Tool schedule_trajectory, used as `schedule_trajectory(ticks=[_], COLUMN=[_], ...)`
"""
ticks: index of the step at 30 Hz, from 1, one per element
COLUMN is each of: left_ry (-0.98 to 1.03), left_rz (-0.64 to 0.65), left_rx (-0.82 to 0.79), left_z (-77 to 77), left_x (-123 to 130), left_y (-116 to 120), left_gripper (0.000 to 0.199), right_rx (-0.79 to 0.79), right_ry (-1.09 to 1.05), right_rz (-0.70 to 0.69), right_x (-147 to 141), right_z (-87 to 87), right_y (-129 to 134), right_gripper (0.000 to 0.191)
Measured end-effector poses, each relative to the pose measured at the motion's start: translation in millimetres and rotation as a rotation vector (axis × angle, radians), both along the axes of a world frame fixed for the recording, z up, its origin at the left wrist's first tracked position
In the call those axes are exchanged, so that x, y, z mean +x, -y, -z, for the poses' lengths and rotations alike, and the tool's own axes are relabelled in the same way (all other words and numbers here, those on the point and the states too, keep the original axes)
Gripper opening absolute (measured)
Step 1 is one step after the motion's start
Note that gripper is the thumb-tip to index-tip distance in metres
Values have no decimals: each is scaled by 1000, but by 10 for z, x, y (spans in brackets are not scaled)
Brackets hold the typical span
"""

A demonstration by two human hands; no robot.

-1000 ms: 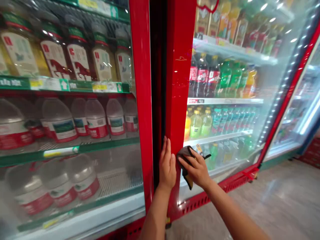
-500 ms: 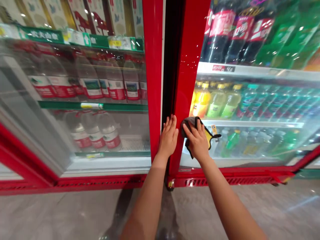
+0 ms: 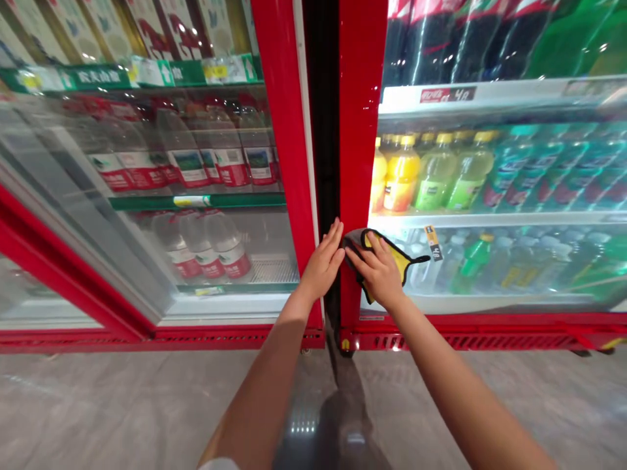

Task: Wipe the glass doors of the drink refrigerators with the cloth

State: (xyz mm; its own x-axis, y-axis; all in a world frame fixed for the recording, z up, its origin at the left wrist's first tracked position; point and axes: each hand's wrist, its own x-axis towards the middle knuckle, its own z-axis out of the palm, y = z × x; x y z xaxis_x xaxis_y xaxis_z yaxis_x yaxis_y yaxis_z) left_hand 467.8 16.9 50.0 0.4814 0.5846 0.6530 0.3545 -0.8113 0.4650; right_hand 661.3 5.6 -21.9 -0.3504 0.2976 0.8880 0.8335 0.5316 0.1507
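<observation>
My right hand (image 3: pixel 380 269) presses a grey-and-yellow cleaning cloth (image 3: pixel 400 260) with black edging against the right fridge's red door frame (image 3: pixel 353 196) and the glass beside it. The fingers lie spread over the cloth, and a black loop sticks out to the right. My left hand (image 3: pixel 323 261) rests at the right edge of the left fridge (image 3: pixel 281 130), by the dark gap between the two fridges. Its fingers are stretched out, with nothing in them.
Behind the right glass stand bottles of yellow and green drinks (image 3: pixel 434 173), under dark cola bottles (image 3: pixel 435 49). A price tag (image 3: pixel 433 243) hangs near the cloth. Water bottles (image 3: pixel 189 160) fill shelves on the left. Below is a grey, shiny floor (image 3: pixel 122 405).
My right hand and the cloth have slid slightly left, onto more of the red frame. My left hand has shifted a little left against the left fridge's edge. The camera view has turned.
</observation>
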Motion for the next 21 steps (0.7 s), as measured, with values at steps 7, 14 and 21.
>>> schedule_trajectory(ticks=[7,14,21], left_ry=[-37,-190,-476], left_rz=[25,-52,-137], left_rx=[87,269,417], left_z=[138,257,841], left_x=[-72,-51,-68], left_y=[-67,-46,-81], left_gripper=[57,64,72], right_rx=[-124,-131,-240], right_ry=[337,96,367], right_rz=[-89,41,-92], right_x=[149,-22,281], right_z=[672,501,1260], right_y=[65,-43,-10], right_gripper=[37,51,46])
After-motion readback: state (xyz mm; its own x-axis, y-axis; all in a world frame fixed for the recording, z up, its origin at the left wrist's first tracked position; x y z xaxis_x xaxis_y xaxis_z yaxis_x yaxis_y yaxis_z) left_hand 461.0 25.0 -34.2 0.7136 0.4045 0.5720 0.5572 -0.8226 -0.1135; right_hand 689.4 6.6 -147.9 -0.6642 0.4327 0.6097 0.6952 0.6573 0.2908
